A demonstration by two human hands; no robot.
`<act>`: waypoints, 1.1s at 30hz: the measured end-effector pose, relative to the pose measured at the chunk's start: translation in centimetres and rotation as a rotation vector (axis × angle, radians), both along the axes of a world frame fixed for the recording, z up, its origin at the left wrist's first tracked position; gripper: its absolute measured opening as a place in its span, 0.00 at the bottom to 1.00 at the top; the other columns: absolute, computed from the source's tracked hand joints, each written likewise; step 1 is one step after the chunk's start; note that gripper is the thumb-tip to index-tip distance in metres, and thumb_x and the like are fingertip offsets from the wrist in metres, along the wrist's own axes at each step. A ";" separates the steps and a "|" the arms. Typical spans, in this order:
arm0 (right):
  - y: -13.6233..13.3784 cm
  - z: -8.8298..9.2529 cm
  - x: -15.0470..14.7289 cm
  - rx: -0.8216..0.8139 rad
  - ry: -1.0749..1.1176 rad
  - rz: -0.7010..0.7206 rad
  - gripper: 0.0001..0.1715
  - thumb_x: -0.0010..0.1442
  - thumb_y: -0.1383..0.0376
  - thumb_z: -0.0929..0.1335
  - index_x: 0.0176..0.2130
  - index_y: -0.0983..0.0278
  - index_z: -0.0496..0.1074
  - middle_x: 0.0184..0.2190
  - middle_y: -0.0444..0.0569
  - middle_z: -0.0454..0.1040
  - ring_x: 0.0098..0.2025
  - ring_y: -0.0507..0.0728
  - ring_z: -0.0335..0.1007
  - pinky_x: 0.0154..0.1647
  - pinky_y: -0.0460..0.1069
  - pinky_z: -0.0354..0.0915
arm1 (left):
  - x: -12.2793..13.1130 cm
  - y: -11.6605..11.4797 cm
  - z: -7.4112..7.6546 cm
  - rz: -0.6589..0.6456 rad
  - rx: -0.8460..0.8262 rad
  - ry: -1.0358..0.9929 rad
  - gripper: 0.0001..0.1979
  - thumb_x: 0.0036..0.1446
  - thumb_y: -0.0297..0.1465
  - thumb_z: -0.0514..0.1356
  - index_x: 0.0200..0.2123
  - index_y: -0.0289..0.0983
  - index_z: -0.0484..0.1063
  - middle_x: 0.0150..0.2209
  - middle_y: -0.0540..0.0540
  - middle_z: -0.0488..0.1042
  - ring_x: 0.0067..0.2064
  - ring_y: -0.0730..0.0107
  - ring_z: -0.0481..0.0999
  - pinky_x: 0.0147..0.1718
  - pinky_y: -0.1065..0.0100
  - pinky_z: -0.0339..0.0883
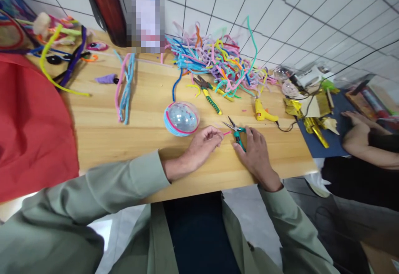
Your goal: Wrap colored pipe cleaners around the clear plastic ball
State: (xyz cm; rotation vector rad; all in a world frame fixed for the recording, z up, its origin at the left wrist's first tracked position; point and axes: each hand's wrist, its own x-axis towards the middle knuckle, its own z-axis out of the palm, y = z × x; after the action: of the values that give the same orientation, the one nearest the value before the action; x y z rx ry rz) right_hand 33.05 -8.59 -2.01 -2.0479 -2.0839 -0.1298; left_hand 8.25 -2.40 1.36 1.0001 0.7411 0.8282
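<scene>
My left hand (204, 147) is closed, its fingertips pinching a short pink pipe cleaner piece (227, 133) that sticks out to the right. Beside it, my right hand (256, 153) has its thumb and fingers around the teal handles of needle-nose pliers (237, 134). The pliers' jaws are parted and point up and left, close to the pink piece. Just beyond my left hand stands a clear plastic dome (182, 116), wrapped in light blue pipe cleaner with a pink ring at its rim.
Green-and-yellow pliers (212, 99) lie beyond the dome. Behind them is a heap of pipe cleaners (215, 62). A yellow glue gun (263, 112) trails a cord rightward. Red cloth (34, 124) covers the left side, near a dark red bottle (107, 8). Another person's arm (364, 137) is at right.
</scene>
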 end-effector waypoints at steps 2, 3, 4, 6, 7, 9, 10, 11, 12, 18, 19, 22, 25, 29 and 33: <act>0.4 0.2 0.0 -0.018 -0.025 -0.038 0.40 0.73 0.51 0.63 0.73 0.72 0.62 0.65 0.74 0.70 0.65 0.79 0.67 0.66 0.74 0.65 | 0.0 0.0 -0.2 0.012 0.002 0.014 0.08 0.62 0.35 0.62 0.33 0.38 0.71 0.25 0.56 0.65 0.26 0.75 0.61 0.29 0.68 0.54; 0.6 0.3 0.1 -0.017 -0.032 -0.057 0.38 0.73 0.53 0.64 0.72 0.72 0.65 0.63 0.73 0.72 0.63 0.78 0.68 0.64 0.73 0.66 | 0.1 0.0 -0.4 0.017 0.001 0.020 0.08 0.62 0.35 0.62 0.34 0.38 0.71 0.25 0.56 0.65 0.26 0.76 0.61 0.28 0.68 0.54; 0.7 0.3 0.3 -0.009 -0.026 -0.072 0.37 0.72 0.54 0.64 0.71 0.72 0.67 0.62 0.73 0.73 0.61 0.78 0.69 0.63 0.73 0.66 | 0.1 0.0 -0.5 0.025 0.000 0.022 0.08 0.62 0.35 0.62 0.34 0.38 0.71 0.25 0.56 0.65 0.26 0.76 0.61 0.28 0.68 0.54; 0.9 0.4 1.1 0.031 0.053 -0.075 0.35 0.70 0.55 0.65 0.69 0.70 0.70 0.59 0.70 0.75 0.60 0.77 0.70 0.63 0.73 0.66 | 0.3 0.0 -0.7 0.041 -0.005 0.022 0.07 0.63 0.34 0.61 0.33 0.38 0.70 0.26 0.56 0.66 0.27 0.76 0.61 0.28 0.69 0.53; 0.9 0.4 1.5 0.058 0.134 -0.067 0.34 0.70 0.55 0.65 0.68 0.68 0.71 0.58 0.68 0.77 0.60 0.76 0.70 0.64 0.73 0.66 | 0.4 0.0 -0.8 0.050 -0.011 0.022 0.06 0.63 0.33 0.61 0.33 0.38 0.69 0.26 0.56 0.66 0.27 0.76 0.61 0.28 0.69 0.53; 0.6 0.5 2.2 0.100 0.407 -0.053 0.30 0.69 0.53 0.66 0.64 0.63 0.75 0.57 0.63 0.79 0.60 0.73 0.71 0.66 0.71 0.65 | 0.6 0.0 -0.7 0.061 -0.034 0.017 0.06 0.63 0.30 0.59 0.32 0.38 0.68 0.26 0.56 0.66 0.27 0.76 0.62 0.28 0.69 0.54; 0.3 0.7 2.3 0.104 0.582 -0.055 0.27 0.70 0.52 0.66 0.61 0.60 0.77 0.57 0.59 0.79 0.60 0.71 0.72 0.65 0.69 0.66 | 0.7 -0.1 -0.6 0.060 -0.049 0.007 0.06 0.64 0.29 0.59 0.32 0.38 0.68 0.26 0.56 0.66 0.27 0.77 0.62 0.28 0.69 0.54; 0.0 0.8 2.2 0.094 0.782 -0.065 0.25 0.70 0.51 0.67 0.58 0.58 0.79 0.56 0.57 0.81 0.58 0.70 0.74 0.63 0.67 0.69 | 0.7 -0.1 -0.4 0.053 -0.060 -0.012 0.07 0.64 0.29 0.58 0.32 0.38 0.67 0.26 0.56 0.66 0.26 0.77 0.61 0.28 0.70 0.55; -0.2 1.0 1.9 0.069 0.993 -0.075 0.24 0.69 0.48 0.68 0.56 0.57 0.81 0.54 0.56 0.82 0.56 0.69 0.76 0.58 0.65 0.71 | 0.7 -0.1 -0.3 0.033 -0.067 -0.033 0.07 0.65 0.28 0.58 0.32 0.38 0.66 0.26 0.56 0.66 0.27 0.77 0.62 0.29 0.70 0.56; -1.4 2.5 -1.8 -0.190 1.497 0.054 0.28 0.67 0.41 0.67 0.55 0.51 0.83 0.52 0.54 0.83 0.46 0.68 0.80 0.40 0.62 0.77 | 0.6 -0.2 0.4 0.061 -0.061 -0.125 0.08 0.67 0.25 0.58 0.33 0.38 0.66 0.29 0.56 0.67 0.28 0.79 0.64 0.31 0.71 0.60; -1.4 2.7 -2.2 -0.245 1.520 0.071 0.29 0.66 0.40 0.67 0.55 0.51 0.83 0.52 0.55 0.83 0.47 0.69 0.81 0.40 0.63 0.78 | 0.6 -0.2 0.4 0.074 -0.060 -0.133 0.08 0.68 0.26 0.58 0.33 0.38 0.66 0.30 0.55 0.68 0.28 0.79 0.65 0.31 0.71 0.61; -1.3 3.4 -3.0 -0.368 1.535 0.057 0.34 0.67 0.37 0.64 0.56 0.52 0.82 0.52 0.58 0.83 0.47 0.72 0.82 0.36 0.64 0.79 | 0.6 -0.3 0.4 0.082 -0.047 -0.154 0.07 0.70 0.28 0.59 0.36 0.38 0.68 0.30 0.54 0.70 0.29 0.78 0.69 0.32 0.71 0.64; -1.3 3.7 -4.0 -0.468 1.589 0.010 0.33 0.66 0.36 0.64 0.52 0.54 0.81 0.48 0.59 0.83 0.45 0.70 0.83 0.28 0.59 0.78 | 0.5 -0.5 0.5 0.077 -0.046 -0.198 0.08 0.70 0.34 0.62 0.37 0.38 0.69 0.30 0.53 0.73 0.29 0.76 0.73 0.31 0.72 0.67; -1.4 3.5 -5.4 -0.496 1.604 0.034 0.33 0.63 0.36 0.67 0.51 0.57 0.79 0.47 0.57 0.82 0.45 0.68 0.81 0.28 0.57 0.79 | 0.3 -0.7 0.5 0.056 -0.067 -0.189 0.11 0.70 0.39 0.63 0.41 0.38 0.70 0.30 0.52 0.75 0.28 0.74 0.75 0.28 0.71 0.71; -1.8 3.4 -5.9 -0.345 1.391 0.076 0.28 0.61 0.44 0.70 0.52 0.58 0.78 0.46 0.55 0.81 0.44 0.65 0.80 0.32 0.56 0.80 | 0.2 -0.7 0.8 0.057 0.006 -0.154 0.11 0.69 0.39 0.64 0.40 0.38 0.71 0.32 0.51 0.77 0.30 0.74 0.78 0.30 0.71 0.74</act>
State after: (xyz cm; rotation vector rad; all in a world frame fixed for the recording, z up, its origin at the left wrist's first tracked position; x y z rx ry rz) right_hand 27.12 -10.35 1.40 -1.3633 -1.2396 1.3157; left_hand 8.43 -3.14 2.12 0.9122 0.6376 0.9463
